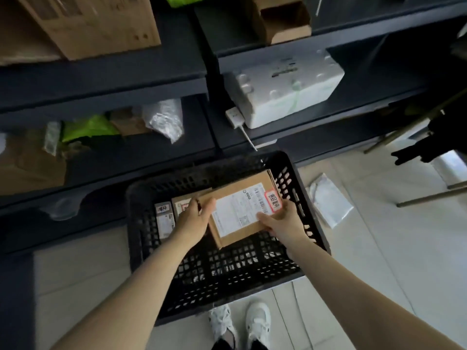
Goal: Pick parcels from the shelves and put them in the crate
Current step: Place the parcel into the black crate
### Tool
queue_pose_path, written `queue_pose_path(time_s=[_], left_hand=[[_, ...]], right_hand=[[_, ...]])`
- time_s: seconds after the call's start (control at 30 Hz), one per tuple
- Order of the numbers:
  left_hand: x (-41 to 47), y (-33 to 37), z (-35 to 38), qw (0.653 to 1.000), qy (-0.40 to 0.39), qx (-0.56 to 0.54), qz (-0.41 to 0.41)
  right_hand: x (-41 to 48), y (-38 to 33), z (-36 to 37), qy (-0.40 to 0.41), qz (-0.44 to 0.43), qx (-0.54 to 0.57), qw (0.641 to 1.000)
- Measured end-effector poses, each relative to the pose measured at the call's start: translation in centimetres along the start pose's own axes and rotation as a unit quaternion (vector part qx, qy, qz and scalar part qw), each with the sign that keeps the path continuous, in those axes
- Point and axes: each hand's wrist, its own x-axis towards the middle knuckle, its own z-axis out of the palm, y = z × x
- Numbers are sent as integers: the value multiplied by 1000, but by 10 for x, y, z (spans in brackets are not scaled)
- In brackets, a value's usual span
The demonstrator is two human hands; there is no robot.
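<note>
Parcel placement is the step in hand, judged to be approx. at its last part. The brown cardboard parcel w/ white shipping label and red sticker (242, 210) is held roughly level over the black perforated plastic crate (227, 281), within the rim outline and towards the far right. Whether its underside rests on anything can't be told. The left hand (194, 218) is curled round the parcel's left edge. The right hand (283, 221) grips the near right corner, thumb on the label. Two small labelled cardboard packets (165, 218) lie flat at the crate's far left, just beside the left hand.

To do it well, the parcel should be lowered flat, label up, into the bare floor area nr. the right wall, not dropped. Its left side should be kept off the small packets so they are not pinned or tipped. Fingers should be slid out only once the weight is taken by the crate floor. The right hand is close to the lattice wall, so a slight shift inward is advised.

More goods, e.g. a white foam box (285, 89) and a bright green plastic bag (88, 127), are seen on the dark metal shelves (151, 79), so room should be saved by packing tight vs. the side.
</note>
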Motion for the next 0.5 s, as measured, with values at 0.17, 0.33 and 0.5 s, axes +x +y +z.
queue_pose_path(time_s=[0.17, 0.33, 0.5], left_hand=[[52, -18, 53, 998, 41, 43, 19], [83, -43, 86, 999, -31, 32, 24], [121, -58, 91, 996, -1, 69, 61]], right_hand=[[47, 57, 15, 82, 22, 3, 996], [86, 84, 24, 132, 32, -19, 991], [136, 94, 43, 112, 18, -17, 993]])
